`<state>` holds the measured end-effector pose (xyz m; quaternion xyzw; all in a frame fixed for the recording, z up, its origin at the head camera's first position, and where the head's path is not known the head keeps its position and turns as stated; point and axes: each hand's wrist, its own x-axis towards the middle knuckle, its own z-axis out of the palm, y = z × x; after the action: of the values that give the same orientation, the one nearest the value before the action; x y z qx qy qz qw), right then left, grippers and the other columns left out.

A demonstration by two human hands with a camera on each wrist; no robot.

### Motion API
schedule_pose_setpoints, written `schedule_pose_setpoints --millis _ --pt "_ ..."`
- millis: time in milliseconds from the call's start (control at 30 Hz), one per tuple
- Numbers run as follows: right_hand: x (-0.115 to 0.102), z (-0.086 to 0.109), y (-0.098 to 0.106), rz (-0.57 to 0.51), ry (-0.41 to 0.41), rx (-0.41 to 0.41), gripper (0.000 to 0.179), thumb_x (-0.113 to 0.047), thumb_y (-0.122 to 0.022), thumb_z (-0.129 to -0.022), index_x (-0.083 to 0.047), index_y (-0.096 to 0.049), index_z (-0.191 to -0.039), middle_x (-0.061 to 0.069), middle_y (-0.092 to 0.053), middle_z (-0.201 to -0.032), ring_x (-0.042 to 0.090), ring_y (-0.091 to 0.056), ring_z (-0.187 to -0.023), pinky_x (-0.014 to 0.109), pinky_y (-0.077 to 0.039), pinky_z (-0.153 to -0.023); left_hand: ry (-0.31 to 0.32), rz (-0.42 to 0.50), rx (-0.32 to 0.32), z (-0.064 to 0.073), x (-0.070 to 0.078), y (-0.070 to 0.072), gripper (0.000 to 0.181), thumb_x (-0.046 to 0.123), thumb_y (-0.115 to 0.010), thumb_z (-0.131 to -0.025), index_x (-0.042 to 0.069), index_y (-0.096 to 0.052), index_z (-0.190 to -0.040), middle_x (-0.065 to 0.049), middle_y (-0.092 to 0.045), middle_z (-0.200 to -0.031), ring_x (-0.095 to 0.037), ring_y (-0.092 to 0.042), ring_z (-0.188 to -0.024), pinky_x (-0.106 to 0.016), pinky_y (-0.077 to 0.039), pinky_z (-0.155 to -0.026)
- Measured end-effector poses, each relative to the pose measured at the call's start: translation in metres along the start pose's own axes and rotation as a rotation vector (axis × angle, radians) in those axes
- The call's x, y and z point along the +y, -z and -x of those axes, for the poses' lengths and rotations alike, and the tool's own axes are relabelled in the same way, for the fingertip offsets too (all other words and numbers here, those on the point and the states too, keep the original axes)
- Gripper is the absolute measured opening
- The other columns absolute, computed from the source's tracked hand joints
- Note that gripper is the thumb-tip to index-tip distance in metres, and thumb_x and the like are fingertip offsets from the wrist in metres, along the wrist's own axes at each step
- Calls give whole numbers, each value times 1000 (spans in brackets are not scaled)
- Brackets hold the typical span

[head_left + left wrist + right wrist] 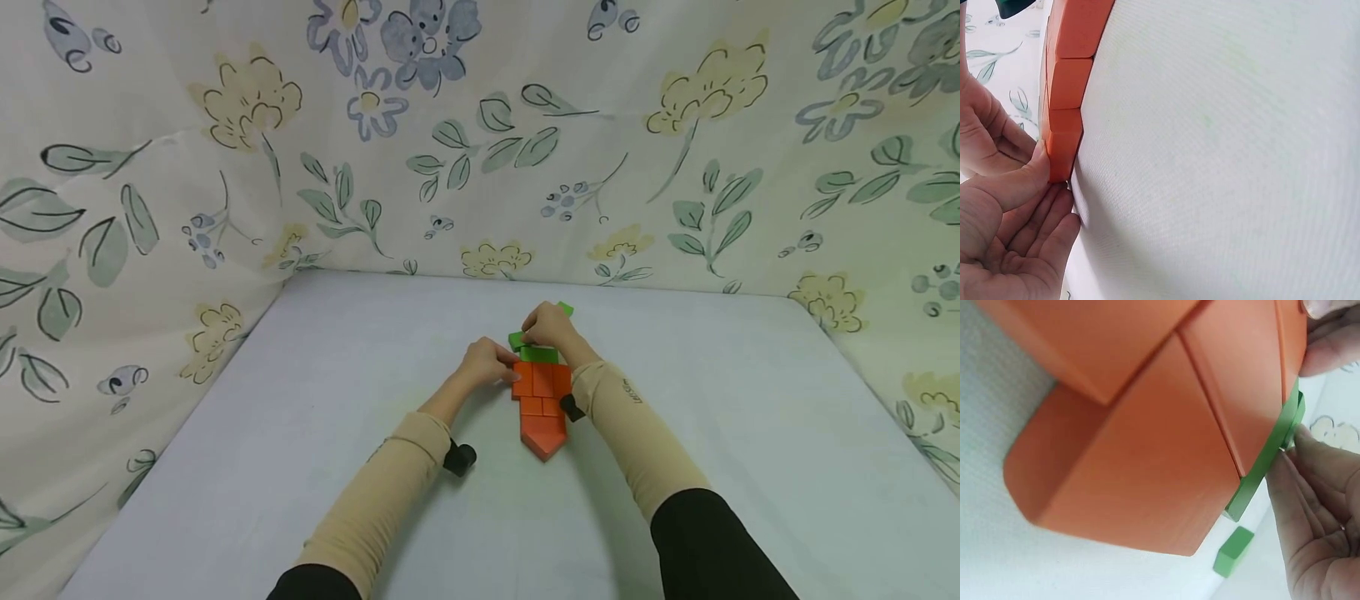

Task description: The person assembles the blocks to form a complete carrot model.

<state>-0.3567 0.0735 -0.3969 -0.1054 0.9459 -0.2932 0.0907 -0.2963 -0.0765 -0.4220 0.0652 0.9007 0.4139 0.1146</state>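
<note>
Orange blocks (pixel 542 382) lie fitted together on the white table, with a pointed orange block (pixel 543 435) at the near end. A green bar (pixel 540 355) lies along their far edge. My left hand (pixel 483 362) rests at the upper left corner of the group. In the left wrist view its thumb touches an orange block (pixel 1065 147), fingers beside the block's end. Just beyond the bar, my right hand (pixel 553 327) pinches a small green block (pixel 1299 415) between thumb and fingers. Another green block (pixel 566 309) lies past that hand, partly hidden by it.
The white table (pixel 750 433) spreads out on both sides of the blocks. A flower-printed cloth (pixel 480 167) rises behind it and along the sides. A black wrist camera (pixel 459 458) sits under the left wrist, and another (pixel 572 407) hangs close beside the orange blocks.
</note>
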Motion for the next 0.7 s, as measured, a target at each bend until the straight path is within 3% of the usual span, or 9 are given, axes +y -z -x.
schedule_pose_setpoints --millis 100,200,300,367,433,500,533,600,700 --pt "5 0 6 -23 3 136 22 -7 -63 -92 6 -71 -107 19 -71 -102 29 -65 -89 36 -52 -76 9 1 2 1 0 0 31 10 -81 -79 5 -75 -109 -7 -72 -108 -19 -61 -99 -27 -47 -82" --pt "17 -4 15 -41 -12 276 23 -4 -57 -92 6 -71 -107 20 -70 -104 33 -64 -95 41 -52 -77 19 4 0 2 1 1 31 10 -80 -80 5 -74 -110 -8 -71 -110 -21 -60 -104 -29 -48 -85" --pt "52 -27 16 -7 -44 289 32 -1 -52 -88 1 -69 -115 19 -67 -114 36 -61 -103 42 -50 -80 28 9 -2 4 3 0 32 10 -80 -80 5 -74 -111 -8 -71 -113 -22 -59 -108 -31 -47 -88" --pt "80 -48 12 42 -56 227 43 0 -48 -86 -4 -65 -125 19 -62 -125 37 -58 -105 43 -48 -81 34 12 -4 5 4 0 32 9 -79 -81 5 -74 -112 -8 -70 -113 -23 -59 -108 -32 -47 -89" --pt "109 -72 4 118 -75 98 50 -2 -45 -90 -10 -55 -139 19 -54 -137 36 -54 -107 42 -46 -82 33 11 1 5 4 0 32 9 -79 -81 5 -74 -111 -9 -70 -113 -23 -59 -108 -33 -47 -90" --pt "127 -82 -3 202 -13 33 51 -4 -45 -93 -15 -52 -142 20 -51 -139 33 -52 -103 40 -44 -80 26 5 8 6 5 0 31 9 -80 -80 4 -74 -111 -9 -71 -111 -24 -60 -108 -34 -47 -90" --pt "120 -77 0 221 -32 -33 50 -4 -43 -96 -14 -48 -145 22 -47 -143 34 -50 -105 42 -43 -84 25 5 10 6 5 0 31 9 -80 -80 4 -74 -110 -9 -71 -111 -24 -60 -109 -34 -47 -91" --pt "106 -65 4 258 -31 -76 47 -4 -43 -97 -12 -49 -143 24 -47 -142 33 -49 -106 41 -43 -87 20 3 15 7 6 1 31 9 -80 -80 3 -74 -110 -9 -71 -110 -25 -60 -110 -34 -47 -92" --pt "75 -35 14 246 -18 -18 38 -1 -48 -95 -1 -59 -131 27 -54 -133 35 -53 -109 41 -45 -88 23 9 11 7 6 0 31 9 -80 -80 4 -74 -110 -9 -71 -111 -25 -59 -110 -35 -46 -93"
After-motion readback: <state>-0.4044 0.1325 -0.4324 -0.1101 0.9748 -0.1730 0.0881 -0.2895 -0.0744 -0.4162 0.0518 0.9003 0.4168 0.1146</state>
